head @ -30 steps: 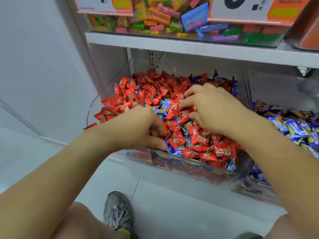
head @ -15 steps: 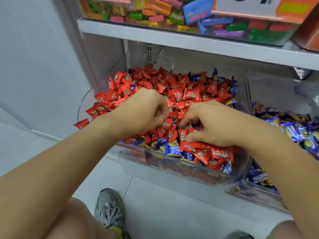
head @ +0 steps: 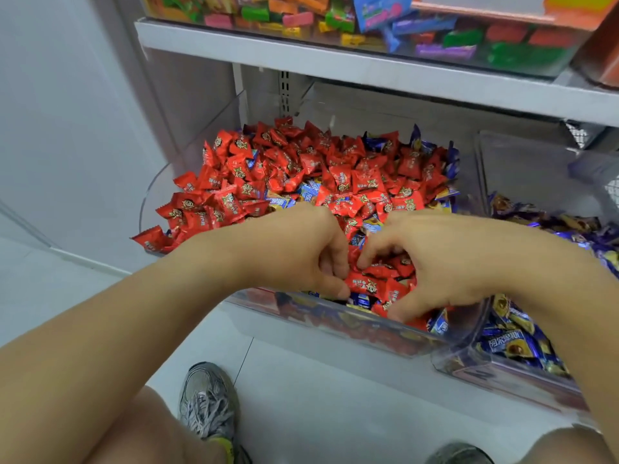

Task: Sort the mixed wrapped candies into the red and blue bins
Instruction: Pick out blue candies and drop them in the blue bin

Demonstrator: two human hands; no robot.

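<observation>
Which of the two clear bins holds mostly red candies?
The left bin, where both hands dig; the right bin holds blue and purple wrappers only.

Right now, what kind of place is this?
Most likely a shop's pick-and-mix candy aisle. Clear display bins sit on a white metal shelf, heaped with wrapped red candies. A second bin of blue candies stands to the right, with more sweets on the shelf above.

Above me a grey shelf (head: 385,70) carries a clear box of green, orange, pink and purple sweets (head: 335,18), while below, on the pale tiled floor (head: 301,396), I see my grey laced shoe (head: 207,401) and a white wall (head: 67,112) at left.
</observation>
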